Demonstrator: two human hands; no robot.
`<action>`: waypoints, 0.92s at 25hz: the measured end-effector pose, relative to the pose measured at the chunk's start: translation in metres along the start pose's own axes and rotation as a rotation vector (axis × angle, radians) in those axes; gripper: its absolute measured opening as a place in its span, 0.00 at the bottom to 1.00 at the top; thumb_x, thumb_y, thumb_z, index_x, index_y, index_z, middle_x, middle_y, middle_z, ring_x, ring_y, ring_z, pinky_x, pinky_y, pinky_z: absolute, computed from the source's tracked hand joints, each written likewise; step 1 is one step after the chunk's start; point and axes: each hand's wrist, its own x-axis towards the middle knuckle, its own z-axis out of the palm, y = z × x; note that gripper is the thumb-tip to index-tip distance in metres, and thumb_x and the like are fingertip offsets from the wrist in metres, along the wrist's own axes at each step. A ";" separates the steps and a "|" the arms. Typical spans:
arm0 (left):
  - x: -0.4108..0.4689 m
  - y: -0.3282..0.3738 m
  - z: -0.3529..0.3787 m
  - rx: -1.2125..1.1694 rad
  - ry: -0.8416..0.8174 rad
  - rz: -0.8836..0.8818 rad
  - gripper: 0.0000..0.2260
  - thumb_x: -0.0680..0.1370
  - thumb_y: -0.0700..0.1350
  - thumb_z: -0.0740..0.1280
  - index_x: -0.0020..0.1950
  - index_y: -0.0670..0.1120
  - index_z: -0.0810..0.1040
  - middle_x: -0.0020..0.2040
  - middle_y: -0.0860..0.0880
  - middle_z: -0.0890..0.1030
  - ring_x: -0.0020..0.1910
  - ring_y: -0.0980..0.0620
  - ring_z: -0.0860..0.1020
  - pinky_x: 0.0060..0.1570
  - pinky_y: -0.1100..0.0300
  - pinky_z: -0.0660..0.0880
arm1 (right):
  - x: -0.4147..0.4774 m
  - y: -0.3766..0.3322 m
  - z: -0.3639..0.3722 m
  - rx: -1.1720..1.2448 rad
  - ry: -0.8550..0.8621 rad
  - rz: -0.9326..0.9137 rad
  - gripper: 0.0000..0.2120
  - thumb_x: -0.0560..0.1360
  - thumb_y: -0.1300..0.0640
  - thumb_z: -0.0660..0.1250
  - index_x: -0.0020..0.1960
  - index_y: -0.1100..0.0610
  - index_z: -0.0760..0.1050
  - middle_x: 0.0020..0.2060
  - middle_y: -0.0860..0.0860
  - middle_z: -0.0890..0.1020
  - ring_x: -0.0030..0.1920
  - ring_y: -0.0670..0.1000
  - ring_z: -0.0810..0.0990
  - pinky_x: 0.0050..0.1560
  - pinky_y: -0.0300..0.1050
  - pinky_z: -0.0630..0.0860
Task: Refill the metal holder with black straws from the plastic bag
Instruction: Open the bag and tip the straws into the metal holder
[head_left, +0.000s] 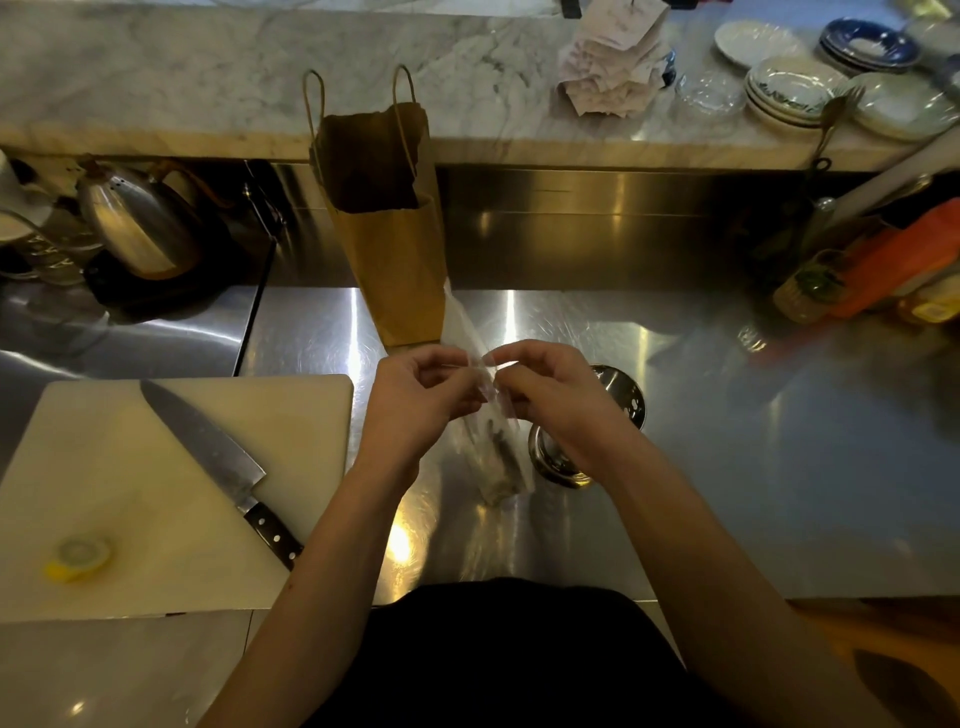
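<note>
A single wide-angle view comes from a camera worn on the person's head, looking forward and steeply down. Both bare forearms enter from the bottom edge and meet near the centre, so the left hand (415, 400) and right hand (561, 400) sit close below the lens. The steel counter (753, 467) fills the middle of the frame, with the cutting board (130, 493) at lower left. The raised marble ledge (182, 78) runs across the top, farthest away. Straight lines bow outward toward the edges. The person's dark torso fills the bottom centre.
</note>
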 end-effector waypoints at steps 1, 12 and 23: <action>0.000 0.002 0.001 0.002 -0.002 0.006 0.10 0.76 0.41 0.71 0.55 0.40 0.82 0.47 0.42 0.85 0.44 0.48 0.86 0.47 0.55 0.83 | 0.001 0.000 0.001 -0.045 0.011 -0.010 0.09 0.76 0.69 0.63 0.53 0.62 0.79 0.37 0.55 0.84 0.38 0.50 0.84 0.42 0.44 0.81; -0.005 0.004 -0.006 -0.020 -0.032 0.029 0.08 0.75 0.37 0.71 0.54 0.39 0.83 0.46 0.44 0.86 0.42 0.51 0.86 0.42 0.61 0.82 | 0.002 -0.007 -0.012 -0.138 -0.064 0.047 0.09 0.74 0.64 0.71 0.54 0.61 0.76 0.37 0.57 0.83 0.35 0.51 0.84 0.39 0.43 0.80; 0.003 0.008 -0.033 0.148 0.083 0.109 0.06 0.73 0.38 0.74 0.50 0.43 0.86 0.42 0.46 0.86 0.37 0.51 0.85 0.42 0.59 0.82 | 0.005 -0.018 -0.036 -0.206 0.153 -0.047 0.10 0.73 0.70 0.67 0.48 0.57 0.80 0.32 0.57 0.82 0.31 0.50 0.83 0.35 0.40 0.79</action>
